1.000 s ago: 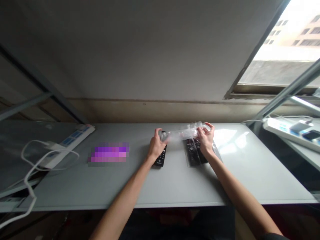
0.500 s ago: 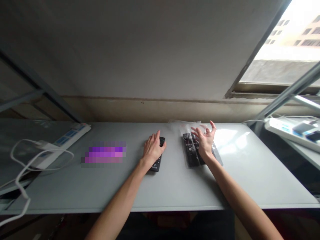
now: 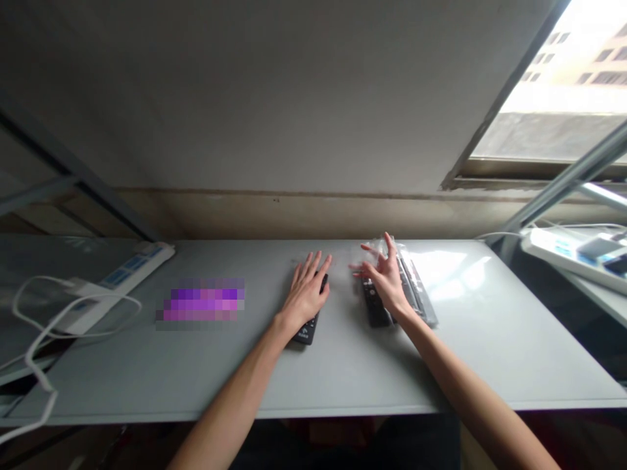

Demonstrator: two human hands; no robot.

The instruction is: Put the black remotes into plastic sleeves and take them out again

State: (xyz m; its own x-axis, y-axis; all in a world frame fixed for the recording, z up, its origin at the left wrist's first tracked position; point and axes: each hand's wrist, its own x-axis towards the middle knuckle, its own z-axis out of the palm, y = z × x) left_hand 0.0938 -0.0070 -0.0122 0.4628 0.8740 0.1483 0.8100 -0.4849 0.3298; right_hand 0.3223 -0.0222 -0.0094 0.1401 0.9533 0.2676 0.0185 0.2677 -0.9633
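Flat over a black remote control point(image 3: 304, 334) lies my left hand point(image 3: 307, 292), its fingers stretched out and covering most of the buttons. To the right, several black remote controls point(image 3: 375, 312) lie side by side in clear plastic wrapping point(image 3: 425, 307). My right hand point(image 3: 386, 279) is over the left side of these wrapped remotes, fingers spread and partly blurred. Whether its fingertips touch the wrapping I cannot tell.
On the grey table point(image 3: 206, 372) a pixelated purple patch point(image 3: 203, 304) hides something at left. A white power strip point(image 3: 122, 281) with a looping white cable point(image 3: 36, 346) lies at the left edge. Another power strip point(image 3: 563, 254) sits on the right, near metal frame bars.
My left hand has flattened and spread its fingers over the remote, which has shifted slightly nearer. My right hand has moved left, and the loose plastic at the wrapped remotes' far end has changed shape.
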